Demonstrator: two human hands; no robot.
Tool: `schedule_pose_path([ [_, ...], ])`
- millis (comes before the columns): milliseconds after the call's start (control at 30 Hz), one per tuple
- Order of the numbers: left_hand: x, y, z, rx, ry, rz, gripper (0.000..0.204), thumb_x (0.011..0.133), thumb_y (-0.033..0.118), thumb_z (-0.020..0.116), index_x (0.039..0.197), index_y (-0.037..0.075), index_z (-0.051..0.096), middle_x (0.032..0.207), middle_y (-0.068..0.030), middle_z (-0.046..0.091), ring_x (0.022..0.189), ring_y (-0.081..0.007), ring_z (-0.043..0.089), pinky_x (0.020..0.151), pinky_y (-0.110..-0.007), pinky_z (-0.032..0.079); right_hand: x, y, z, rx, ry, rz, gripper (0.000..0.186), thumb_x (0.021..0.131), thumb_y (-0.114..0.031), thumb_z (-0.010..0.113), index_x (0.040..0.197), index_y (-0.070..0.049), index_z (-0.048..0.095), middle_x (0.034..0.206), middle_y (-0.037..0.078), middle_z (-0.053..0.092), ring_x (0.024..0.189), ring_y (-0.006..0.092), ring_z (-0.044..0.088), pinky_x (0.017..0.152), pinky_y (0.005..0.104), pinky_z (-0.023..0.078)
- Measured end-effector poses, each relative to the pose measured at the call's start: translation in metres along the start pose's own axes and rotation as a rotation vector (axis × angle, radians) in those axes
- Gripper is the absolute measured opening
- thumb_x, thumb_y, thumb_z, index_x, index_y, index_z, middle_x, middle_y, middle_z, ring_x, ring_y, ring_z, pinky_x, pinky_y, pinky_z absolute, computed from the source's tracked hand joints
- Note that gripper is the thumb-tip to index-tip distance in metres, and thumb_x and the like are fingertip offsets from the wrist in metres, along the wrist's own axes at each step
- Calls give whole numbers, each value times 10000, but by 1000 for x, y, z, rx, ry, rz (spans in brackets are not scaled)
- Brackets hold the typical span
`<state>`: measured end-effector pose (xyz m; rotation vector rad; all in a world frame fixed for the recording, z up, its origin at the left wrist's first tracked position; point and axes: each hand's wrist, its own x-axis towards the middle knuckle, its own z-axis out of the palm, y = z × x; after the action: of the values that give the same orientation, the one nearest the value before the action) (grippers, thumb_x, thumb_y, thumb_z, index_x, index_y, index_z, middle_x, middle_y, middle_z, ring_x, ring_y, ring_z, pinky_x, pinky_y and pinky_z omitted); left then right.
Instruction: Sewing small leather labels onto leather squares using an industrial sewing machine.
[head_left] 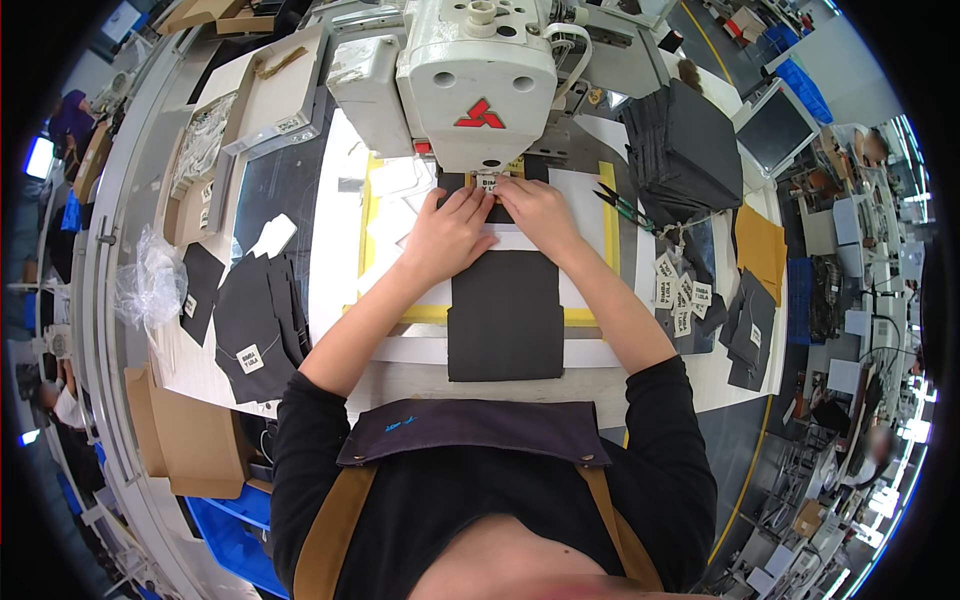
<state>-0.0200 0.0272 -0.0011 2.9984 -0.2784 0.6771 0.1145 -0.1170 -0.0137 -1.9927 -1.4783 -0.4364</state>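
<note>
A white label [487, 182] with dark print lies on dark fabric under the head of a white industrial sewing machine [478, 95]. My left hand [447, 235] rests flat beside it, fingers stretched forward and thumb apart, fingertips touching the label's left side. From the right, my right hand [540, 215] has its bent fingers closed at the label's edge; the fingertips are partly hidden. A dark rectangular fabric panel [505, 318] stretches from below my hands toward the table's front edge. Around the work runs a yellow frame [612, 225] on the white machine bed.
Right of the frame lie green-handled snips [628, 208], loose white labels [683, 295] and a tall stack of dark panels [685, 150]. More dark pieces [258, 320], a clear plastic bag [152, 280] and an open carton [277, 90] sit to the left. A monitor [776, 128] stands far right.
</note>
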Motion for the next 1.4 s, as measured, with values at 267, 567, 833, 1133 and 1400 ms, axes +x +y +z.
schedule_pose_path([
  [267,2,13,3,7,-67,-88,618,818,421,650,1245,-15,550,1240,-129,567,1152,-256,498,911,-385,371,-5,1,-9,138,-58,19,179,836,-34,638,1014,-50,643,1079,79,691,985,276,656,935,412,498],
  [567,4,10,6,13,-10,-73,671,801,459,655,1269,-4,525,1268,-133,561,1203,-256,476,931,-402,360,-11,7,-14,228,-194,23,347,849,-3,582,1178,-99,531,1139,52,674,1032,240,642,1066,463,360],
  [833,4,11,10,-4,-55,-135,639,824,474,631,1273,31,526,1315,-114,541,1220,-244,466,937,-412,353,-14,-2,-26,-129,-173,-39,272,832,-152,650,1099,-132,602,1102,-12,660,1013,165,573,884,407,309],
  [1133,10,1,7,-106,-120,-148,652,807,475,653,1280,43,527,1304,-103,534,1226,-264,460,968,-474,360,-11,7,-22,-5,-250,-99,300,848,-132,608,1143,-82,580,1264,65,576,1177,220,528,1011,421,331],
  [1400,-3,-23,-5,-114,-122,-169,785,806,534,646,1358,12,448,1321,-129,525,1272,-288,445,1063,-479,300,-6,9,-21,-6,-343,-100,399,883,-190,593,1266,-97,533,1335,59,536,1242,210,482,1022,404,337],
])
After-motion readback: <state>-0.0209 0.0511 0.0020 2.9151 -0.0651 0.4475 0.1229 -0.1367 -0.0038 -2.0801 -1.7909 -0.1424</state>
